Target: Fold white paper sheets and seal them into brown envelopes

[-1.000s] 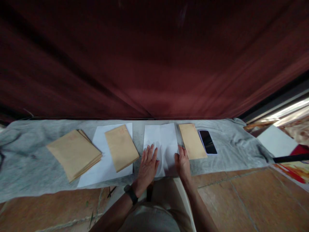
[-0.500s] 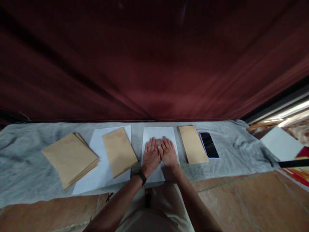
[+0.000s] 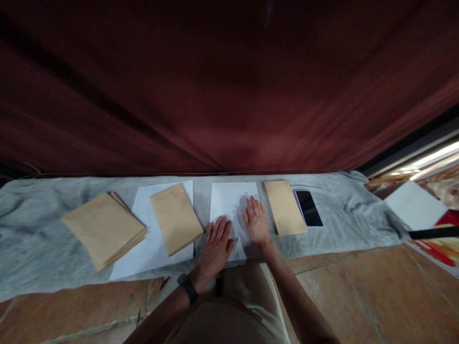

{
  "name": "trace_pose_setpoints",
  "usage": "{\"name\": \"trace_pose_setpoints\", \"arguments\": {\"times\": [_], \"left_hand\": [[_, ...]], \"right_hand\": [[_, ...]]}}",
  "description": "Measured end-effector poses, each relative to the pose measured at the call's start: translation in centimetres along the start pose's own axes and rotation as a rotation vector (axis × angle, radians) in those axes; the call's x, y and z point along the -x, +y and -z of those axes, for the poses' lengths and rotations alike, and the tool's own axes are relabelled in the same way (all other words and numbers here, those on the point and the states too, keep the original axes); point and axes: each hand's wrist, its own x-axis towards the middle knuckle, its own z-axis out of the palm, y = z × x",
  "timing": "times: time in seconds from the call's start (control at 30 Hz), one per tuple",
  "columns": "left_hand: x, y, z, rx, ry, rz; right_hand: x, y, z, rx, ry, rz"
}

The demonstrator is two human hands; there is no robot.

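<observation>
A white sheet of paper [image 3: 229, 197] lies in front of me on the grey cloth. My left hand [image 3: 217, 241] rests flat on its lower left part, fingers extended and thumb out to the side. On the right half of the sheet lies my right hand [image 3: 256, 222], palm down with its fingers stretched forward. Neither hand holds anything. Left of the sheet, a brown envelope [image 3: 176, 219] lies on more white paper [image 3: 143, 253]. Another brown envelope [image 3: 285, 208], or a stack of them, lies just right of my right hand.
A fanned pile of brown envelopes [image 3: 103, 229] lies at the far left. A phone [image 3: 309, 209] with a dark screen lies right of the right-hand envelope. Grey cloth [image 3: 347, 215] covers the narrow table. A dark red curtain [image 3: 229, 95] hangs behind it.
My hands, side by side on the sheet before, have moved apart. The left has slid back toward me and to the left, the right a little to the right.
</observation>
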Motion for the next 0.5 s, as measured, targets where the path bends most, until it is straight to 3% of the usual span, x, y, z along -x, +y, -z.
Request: {"name": "trace_pose_setpoints", "arguments": {"times": [0.1,0.2,0.5], "left_hand": [[2.6,0.2,0.8,0.006,-0.034,-0.094],[3.5,0.1,1.4,0.004,-0.061,-0.147],[3.5,0.2,1.8,-0.052,-0.104,-0.175]], "right_hand": [[3.8,-1.6,0.5,0.009,-0.095,0.144],[7.0,-1.8,1.3,0.054,-0.127,0.174],[10.8,2.0,4.7,0.046,-0.149,0.255]]}}
